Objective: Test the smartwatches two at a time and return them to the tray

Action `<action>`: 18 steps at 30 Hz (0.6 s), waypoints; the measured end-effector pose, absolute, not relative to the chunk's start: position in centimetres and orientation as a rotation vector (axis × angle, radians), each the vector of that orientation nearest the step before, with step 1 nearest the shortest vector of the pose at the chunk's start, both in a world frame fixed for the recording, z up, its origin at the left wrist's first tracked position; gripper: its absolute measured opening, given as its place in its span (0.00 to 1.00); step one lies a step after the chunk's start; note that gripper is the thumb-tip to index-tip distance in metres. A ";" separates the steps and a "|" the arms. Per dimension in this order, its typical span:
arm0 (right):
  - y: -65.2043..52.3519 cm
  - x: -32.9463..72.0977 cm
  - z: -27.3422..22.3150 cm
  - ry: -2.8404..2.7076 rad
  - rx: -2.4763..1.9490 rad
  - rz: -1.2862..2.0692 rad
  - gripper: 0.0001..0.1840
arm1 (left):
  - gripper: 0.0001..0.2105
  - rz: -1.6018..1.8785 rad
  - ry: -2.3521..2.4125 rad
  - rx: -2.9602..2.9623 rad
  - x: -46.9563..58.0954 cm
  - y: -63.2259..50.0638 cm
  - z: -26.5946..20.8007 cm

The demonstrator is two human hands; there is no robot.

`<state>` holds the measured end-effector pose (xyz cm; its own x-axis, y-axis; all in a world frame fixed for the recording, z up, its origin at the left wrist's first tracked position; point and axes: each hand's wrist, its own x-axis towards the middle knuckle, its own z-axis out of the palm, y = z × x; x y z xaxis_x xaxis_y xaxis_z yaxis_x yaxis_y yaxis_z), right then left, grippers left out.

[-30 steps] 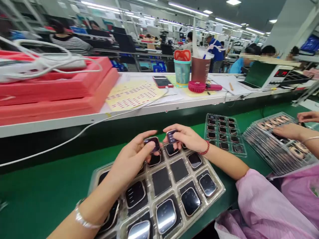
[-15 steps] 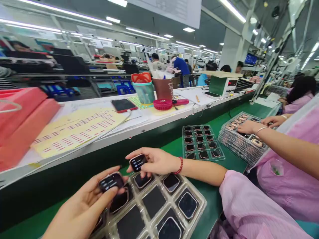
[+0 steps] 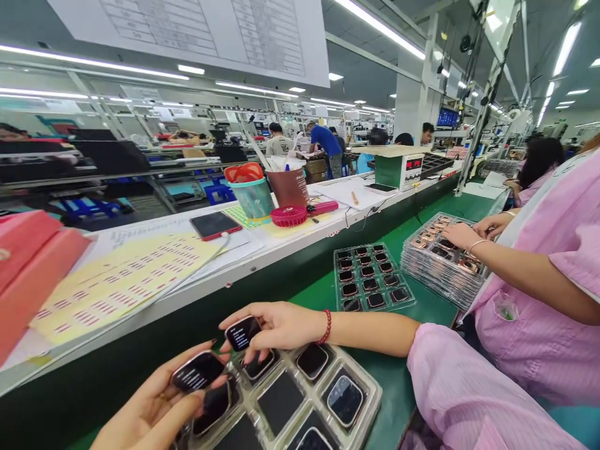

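Green counter [image 3: 431, 297] carries a clear plastic tray [image 3: 374, 394] at its near edge, and both hands are above the far left part of that tray, each holding a watch. Left hand [image 3: 154, 400] grips the first watch [image 3: 199, 372] between thumb and fingers, screen up, with white lines of text lit on it. Right hand [image 3: 288, 325] pinches the second watch [image 3: 241, 333] the same way, its screen lit with similar text; the two watches are close together, and whether the left fingertips touch the second one cannot be told. A red bead bracelet [image 3: 327, 327] circles the right wrist. Dark-screened watches [image 3: 345, 400] lie in other pockets of the tray, one near its right corner.

Nearer the counter's far edge, beyond the right forearm, sits another tray [image 3: 381, 284] filled with rows of dark-faced pieces. Just right of it, a stack of trays [image 3: 431, 275] stands by the near edge, where a co-worker's hand [image 3: 462, 236] rests on the top one. Along the far edge runs a white shelf [image 3: 253, 265] bearing a yellow sheet [image 3: 126, 281], a phone [image 3: 213, 224], a teal cup [image 3: 253, 199], a brown cup [image 3: 288, 187] and a pink fan [image 3: 288, 216].
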<state>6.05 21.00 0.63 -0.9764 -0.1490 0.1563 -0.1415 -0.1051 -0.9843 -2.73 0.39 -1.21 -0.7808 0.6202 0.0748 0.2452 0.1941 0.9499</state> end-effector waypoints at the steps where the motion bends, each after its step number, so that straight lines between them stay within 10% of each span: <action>1: 20.9 6.1 0.7 2.093 -0.322 -2.308 0.30 | 0.25 1.603 2.162 0.799 -2.3 0.5 -0.6; 18: 20.1 7.8 1.0 2.340 -0.283 -2.171 0.19 | 0.14 1.817 1.881 0.724 1.7 0.7 1.9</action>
